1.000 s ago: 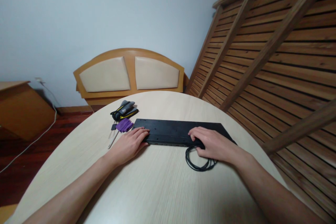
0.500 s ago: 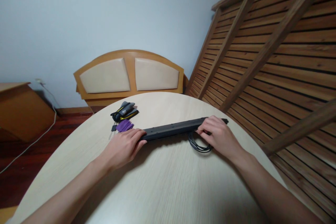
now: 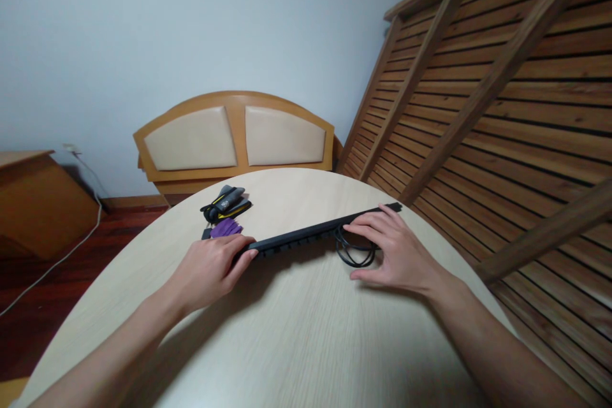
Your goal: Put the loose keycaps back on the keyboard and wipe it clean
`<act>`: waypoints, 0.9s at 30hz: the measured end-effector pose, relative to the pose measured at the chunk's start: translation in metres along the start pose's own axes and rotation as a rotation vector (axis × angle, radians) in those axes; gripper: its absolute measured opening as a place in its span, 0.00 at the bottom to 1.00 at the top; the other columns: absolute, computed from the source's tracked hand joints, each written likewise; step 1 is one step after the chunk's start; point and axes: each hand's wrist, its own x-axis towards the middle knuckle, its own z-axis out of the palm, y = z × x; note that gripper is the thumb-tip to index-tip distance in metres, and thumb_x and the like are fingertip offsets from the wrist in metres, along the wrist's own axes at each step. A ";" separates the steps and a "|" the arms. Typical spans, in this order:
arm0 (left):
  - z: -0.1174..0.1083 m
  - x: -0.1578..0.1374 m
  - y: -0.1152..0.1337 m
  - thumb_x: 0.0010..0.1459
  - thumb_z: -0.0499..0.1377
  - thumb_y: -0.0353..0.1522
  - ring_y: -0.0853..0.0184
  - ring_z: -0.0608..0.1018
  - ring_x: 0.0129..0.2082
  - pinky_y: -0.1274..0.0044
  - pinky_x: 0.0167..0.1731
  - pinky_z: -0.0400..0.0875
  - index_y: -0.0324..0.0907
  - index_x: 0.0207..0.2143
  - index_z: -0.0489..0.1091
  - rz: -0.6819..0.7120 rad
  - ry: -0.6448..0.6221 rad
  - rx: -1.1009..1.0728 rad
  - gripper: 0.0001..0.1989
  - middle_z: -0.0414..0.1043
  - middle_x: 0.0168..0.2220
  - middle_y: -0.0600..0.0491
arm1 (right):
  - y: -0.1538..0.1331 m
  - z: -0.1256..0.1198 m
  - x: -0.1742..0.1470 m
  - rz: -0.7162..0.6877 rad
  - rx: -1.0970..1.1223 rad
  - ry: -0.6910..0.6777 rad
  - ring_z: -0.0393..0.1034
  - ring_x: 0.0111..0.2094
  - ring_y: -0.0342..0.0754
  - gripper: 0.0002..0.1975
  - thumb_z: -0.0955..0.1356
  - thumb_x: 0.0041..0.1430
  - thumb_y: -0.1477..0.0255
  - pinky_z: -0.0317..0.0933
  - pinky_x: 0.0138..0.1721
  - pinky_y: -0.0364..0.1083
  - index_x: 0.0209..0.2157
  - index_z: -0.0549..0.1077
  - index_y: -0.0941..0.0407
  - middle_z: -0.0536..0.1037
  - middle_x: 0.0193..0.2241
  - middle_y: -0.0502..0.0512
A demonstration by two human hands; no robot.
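Note:
A long black keyboard [image 3: 306, 231] is tilted up on edge over the table, a row of key-like bumps showing along its lower side. My left hand [image 3: 222, 264] is closed on its left end, thumb in front and fingers over the top. Near the right end, my right hand [image 3: 389, 245] has its fingers spread against the keyboard and the cable, its thumb held well apart below. The coiled black cable [image 3: 351, 261] hangs under the keyboard beside the right fingers. Part of the coil is hidden by that hand.
Grey, black and yellow gloves [image 3: 227, 202] lie on the round pale table [image 3: 306, 344] at the back left. A purple cloth bundle [image 3: 226, 227] sits in front of them, by the left hand. Beyond stand a headboard [image 3: 241, 134] and wooden slats [image 3: 478, 127].
The keyboard has tilted so that it shows a narrower edge, and it has shifted slightly left. My right thumb has come away from the fingers, and the cable coil has moved left.

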 end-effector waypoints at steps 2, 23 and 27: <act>-0.003 -0.001 -0.001 0.71 0.42 0.44 0.56 0.82 0.35 0.69 0.33 0.71 0.41 0.46 0.74 -0.009 -0.007 -0.010 0.25 0.80 0.39 0.47 | 0.001 0.001 0.000 -0.036 -0.041 0.001 0.70 0.53 0.60 0.36 0.75 0.48 0.51 0.49 0.63 0.68 0.56 0.71 0.53 0.76 0.51 0.62; -0.014 -0.001 -0.027 0.61 0.55 0.53 0.62 0.77 0.29 0.77 0.27 0.69 0.40 0.38 0.79 -0.251 -0.275 -0.809 0.26 0.79 0.33 0.51 | 0.006 0.011 -0.010 0.362 0.276 0.504 0.80 0.39 0.54 0.08 0.66 0.66 0.61 0.73 0.41 0.51 0.40 0.69 0.51 0.79 0.28 0.52; -0.001 0.002 -0.033 0.62 0.56 0.51 0.59 0.80 0.35 0.73 0.36 0.73 0.41 0.41 0.79 -0.216 -0.407 -0.940 0.25 0.81 0.36 0.50 | 0.002 0.008 -0.004 0.492 0.405 0.481 0.76 0.24 0.48 0.11 0.65 0.67 0.59 0.70 0.30 0.46 0.39 0.68 0.53 0.76 0.22 0.48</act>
